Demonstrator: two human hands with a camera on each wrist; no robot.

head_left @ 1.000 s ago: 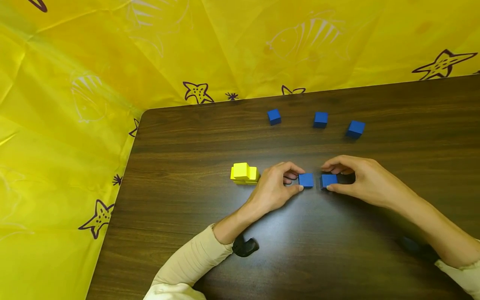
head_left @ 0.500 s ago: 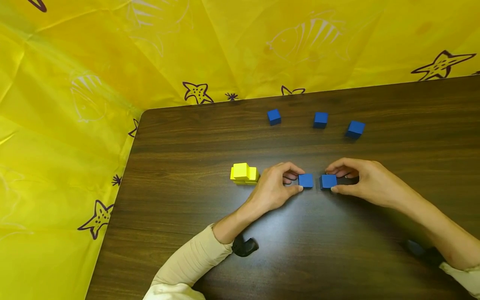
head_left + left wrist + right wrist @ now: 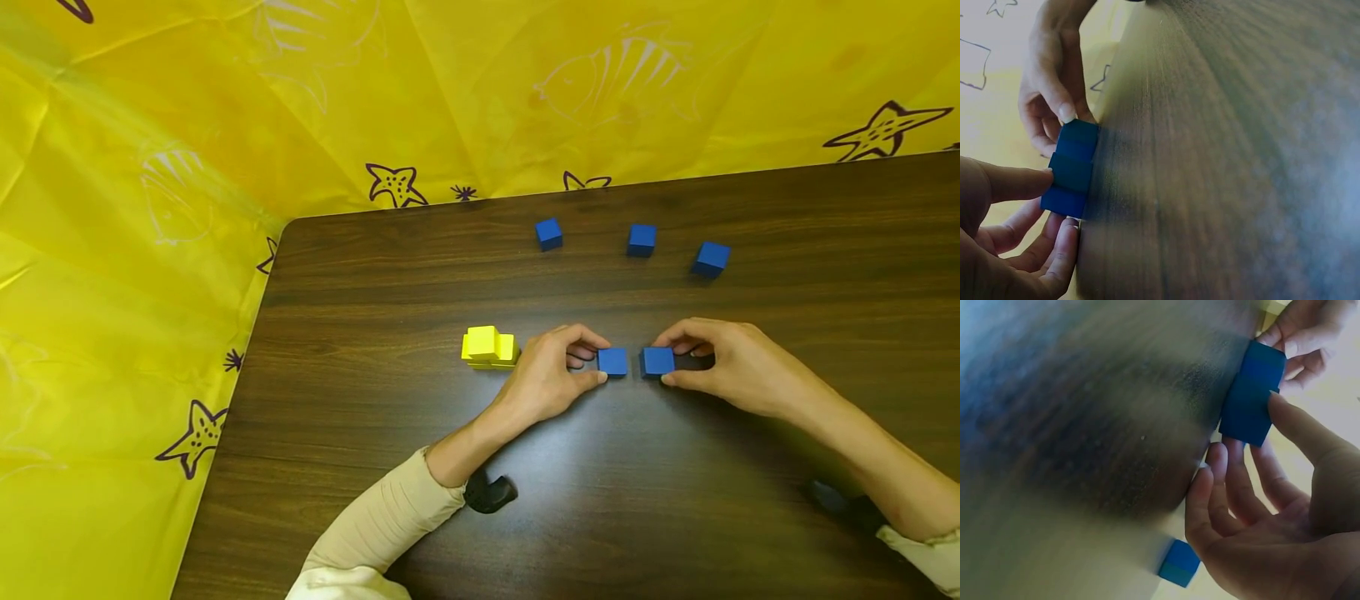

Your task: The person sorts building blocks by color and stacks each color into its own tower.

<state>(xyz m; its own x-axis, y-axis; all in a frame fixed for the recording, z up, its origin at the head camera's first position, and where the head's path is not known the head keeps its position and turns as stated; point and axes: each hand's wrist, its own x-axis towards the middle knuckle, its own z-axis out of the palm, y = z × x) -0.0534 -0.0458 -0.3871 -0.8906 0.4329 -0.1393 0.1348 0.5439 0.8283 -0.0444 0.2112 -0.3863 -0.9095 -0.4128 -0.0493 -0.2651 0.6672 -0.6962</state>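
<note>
My left hand (image 3: 546, 375) pinches a blue cube (image 3: 612, 362) between thumb and fingers on the table. Facing it, my right hand (image 3: 738, 367) holds a second blue cube (image 3: 657, 362) by its near and far sides. A narrow gap separates these two cubes in the head view. Seen from the left wrist, the left thumb lies against its cube (image 3: 1069, 184), with the other cube (image 3: 1077, 139) just beyond. The right wrist view has the right thumb on the nearer cube (image 3: 1249, 409). Left of my left hand stands a small stack of yellow blocks (image 3: 489, 347).
Three more blue cubes lie apart toward the back: one at left (image 3: 549, 234), a middle cube (image 3: 641, 240) and one at right (image 3: 710, 260). A yellow patterned cloth (image 3: 465, 100) borders the dark wooden table (image 3: 360, 433) behind and at left.
Between the first two frames my right hand slid slightly right, its thumb moving to the near right corner of its cube. The left hand and the other blocks have stayed in place.
</note>
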